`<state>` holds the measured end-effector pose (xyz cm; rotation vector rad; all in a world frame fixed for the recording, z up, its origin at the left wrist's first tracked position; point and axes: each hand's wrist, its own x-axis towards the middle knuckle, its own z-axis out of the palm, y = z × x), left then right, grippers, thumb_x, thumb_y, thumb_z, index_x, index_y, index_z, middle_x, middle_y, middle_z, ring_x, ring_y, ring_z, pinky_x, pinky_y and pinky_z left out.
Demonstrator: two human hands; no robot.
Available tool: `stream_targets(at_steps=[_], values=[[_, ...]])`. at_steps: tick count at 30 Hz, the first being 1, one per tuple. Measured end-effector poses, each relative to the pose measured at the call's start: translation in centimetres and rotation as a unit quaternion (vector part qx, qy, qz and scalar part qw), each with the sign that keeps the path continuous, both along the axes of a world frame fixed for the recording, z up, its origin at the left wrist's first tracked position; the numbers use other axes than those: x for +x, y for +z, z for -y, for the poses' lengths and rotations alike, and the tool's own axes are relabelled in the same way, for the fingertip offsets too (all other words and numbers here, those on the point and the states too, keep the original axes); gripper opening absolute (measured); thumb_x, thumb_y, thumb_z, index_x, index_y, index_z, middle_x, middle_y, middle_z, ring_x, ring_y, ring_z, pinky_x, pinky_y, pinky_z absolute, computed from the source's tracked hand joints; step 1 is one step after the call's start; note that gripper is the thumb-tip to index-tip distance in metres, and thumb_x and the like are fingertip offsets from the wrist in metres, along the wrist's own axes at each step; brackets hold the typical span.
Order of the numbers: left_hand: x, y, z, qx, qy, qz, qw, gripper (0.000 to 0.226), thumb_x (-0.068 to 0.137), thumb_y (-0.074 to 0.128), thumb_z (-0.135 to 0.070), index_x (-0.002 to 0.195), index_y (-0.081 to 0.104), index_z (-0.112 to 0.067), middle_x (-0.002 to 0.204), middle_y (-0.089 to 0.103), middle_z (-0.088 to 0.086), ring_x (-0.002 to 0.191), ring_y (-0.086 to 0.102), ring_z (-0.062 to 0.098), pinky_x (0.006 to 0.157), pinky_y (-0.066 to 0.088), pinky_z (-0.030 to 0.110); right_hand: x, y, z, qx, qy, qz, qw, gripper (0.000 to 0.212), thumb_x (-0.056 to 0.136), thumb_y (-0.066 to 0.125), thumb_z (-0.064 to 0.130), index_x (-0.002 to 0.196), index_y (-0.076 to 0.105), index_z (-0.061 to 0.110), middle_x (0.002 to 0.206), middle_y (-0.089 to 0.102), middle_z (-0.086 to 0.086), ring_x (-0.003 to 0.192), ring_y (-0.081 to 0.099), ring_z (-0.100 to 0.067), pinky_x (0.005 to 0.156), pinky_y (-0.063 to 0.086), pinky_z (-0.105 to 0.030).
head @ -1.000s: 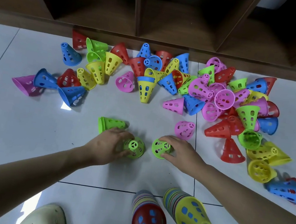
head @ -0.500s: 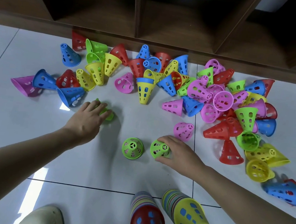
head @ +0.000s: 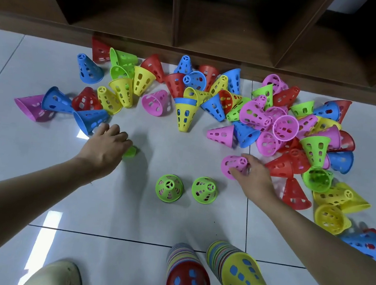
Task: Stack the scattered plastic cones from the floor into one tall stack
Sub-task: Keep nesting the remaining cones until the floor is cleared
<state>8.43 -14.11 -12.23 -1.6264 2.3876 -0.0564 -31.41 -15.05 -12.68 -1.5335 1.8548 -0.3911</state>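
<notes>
Two upright green cones (head: 168, 187) (head: 204, 190), two tall stacks (head: 188, 278) (head: 239, 274) (dozens more cones scattered), one shoe (head: 57, 277).

No writing, label, brand, number or sign can be read anywhere in the view.
</notes>
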Motion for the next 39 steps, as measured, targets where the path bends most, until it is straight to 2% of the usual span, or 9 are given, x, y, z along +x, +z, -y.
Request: stream_targets(at_steps=[6, 12, 14, 17, 20, 22, 26, 29, 39], values=[[-1.0, 0.6, -0.7, 0.031, 0.007, -0.045, 0.999, 0.034, 0.070, 0.081, -0.032, 0.097, 0.067, -0.017, 0.084, 0.063, 0.000, 0.084, 0.055, 0.029, 0.080, 0.031, 0.041, -0.1, -0.6, 0.0, 0.019, 0.002, 0.058, 0.998, 0.020, 0.081, 0.080, 0.016, 0.096, 0.067, 0.010, 0.093, 0.070, -0.007, 0.090, 0.066, -0.026, 0.088, 0.055, -0.046], [-2.3, 1.8, -0.6, 0.045, 0.065, -0.164, 0.983, 0.040, 0.079, 0.075, -0.046, 0.107, 0.061, -0.023, 0.099, 0.068, -0.003, 0.097, 0.057, 0.027, 0.088, 0.029, 0.040, 0.7, 1.8, -0.5, -0.006, 0.016, 0.111, 0.994, 0.034, 0.080, 0.072, 0.047, 0.094, 0.069, 0.016, 0.091, 0.074, 0.000, 0.090, 0.070, -0.020, 0.083, 0.057, -0.047], [-2.6, 2.2, -0.4, 0.049, 0.082, -0.210, 0.973, 0.042, 0.079, 0.070, -0.052, 0.107, 0.060, -0.022, 0.098, 0.068, -0.002, 0.096, 0.057, 0.027, 0.089, 0.032, 0.041, 1.1, 3.1, -0.8, -0.016, 0.041, 0.109, 0.993, 0.028, 0.084, 0.072, 0.042, 0.094, 0.067, 0.016, 0.090, 0.073, 0.000, 0.089, 0.069, -0.019, 0.083, 0.057, -0.045], [-3.2, 3.0, -0.1, 0.055, 0.103, -0.282, 0.952, 0.051, 0.074, 0.060, -0.059, 0.106, 0.061, -0.019, 0.096, 0.066, -0.003, 0.093, 0.058, 0.028, 0.085, 0.033, 0.039, 1.4, 4.9, -1.6, -0.029, 0.108, 0.088, 0.990, 0.015, 0.088, 0.073, 0.033, 0.090, 0.060, 0.026, 0.091, 0.069, 0.007, 0.090, 0.065, -0.009, 0.081, 0.053, -0.032], [-4.3, 4.1, -0.1, 0.064, 0.101, -0.354, 0.928, 0.058, 0.073, 0.057, -0.064, 0.107, 0.061, -0.017, 0.095, 0.061, -0.009, 0.092, 0.057, 0.023, 0.084, 0.038, 0.037, 1.4, 6.5, -2.8, -0.054, 0.169, 0.031, 0.984, 0.023, 0.087, 0.074, 0.033, 0.099, 0.055, 0.031, 0.094, 0.059, 0.020, 0.091, 0.056, 0.009, 0.074, 0.040, -0.008], [-5.2, 4.8, -0.4, 0.064, 0.097, -0.396, 0.911, 0.053, 0.077, 0.066, -0.059, 0.108, 0.060, -0.017, 0.097, 0.059, -0.010, 0.094, 0.056, 0.020, 0.086, 0.044, 0.037, 1.3, 6.8, -3.5, -0.071, 0.196, 0.017, 0.978, 0.029, 0.088, 0.074, 0.035, 0.109, 0.057, 0.027, 0.099, 0.057, 0.022, 0.097, 0.054, 0.009, 0.079, 0.040, -0.007], [-6.9, 5.7, -1.9, 0.103, 0.112, -0.471, 0.869, 0.042, 0.081, 0.078, -0.046, 0.111, 0.058, -0.025, 0.103, 0.061, -0.009, 0.099, 0.055, 0.008, 0.084, 0.041, 0.016, 1.7, 6.1, -4.4, -0.064, 0.219, 0.026, 0.973, 0.034, 0.086, 0.068, 0.042, 0.114, 0.058, 0.025, 0.108, 0.059, 0.013, 0.102, 0.057, -0.007, 0.090, 0.049, -0.033], [-8.0, 5.7, -3.2, 0.125, 0.100, -0.501, 0.850, 0.038, 0.079, 0.075, -0.046, 0.108, 0.057, -0.028, 0.101, 0.063, -0.010, 0.100, 0.058, 0.008, 0.082, 0.043, 0.015, 1.8, 5.4, -5.1, -0.058, 0.241, 0.011, 0.969, 0.036, 0.083, 0.065, 0.047, 0.113, 0.057, 0.028, 0.107, 0.058, 0.015, 0.102, 0.057, -0.007, 0.088, 0.050, -0.034], [-9.3, 3.7, -5.5, 0.168, 0.078, -0.481, 0.857, 0.038, 0.082, 0.081, -0.028, 0.113, 0.058, -0.026, 0.101, 0.063, -0.020, 0.096, 0.059, -0.002, 0.084, 0.044, 0.012, 1.7, 1.7, -4.7, 0.024, 0.355, -0.075, 0.932, 0.049, 0.084, 0.071, 0.044, 0.130, 0.060, 0.031, 0.115, 0.061, 0.009, 0.107, 0.059, -0.014, 0.092, 0.049, -0.035]])
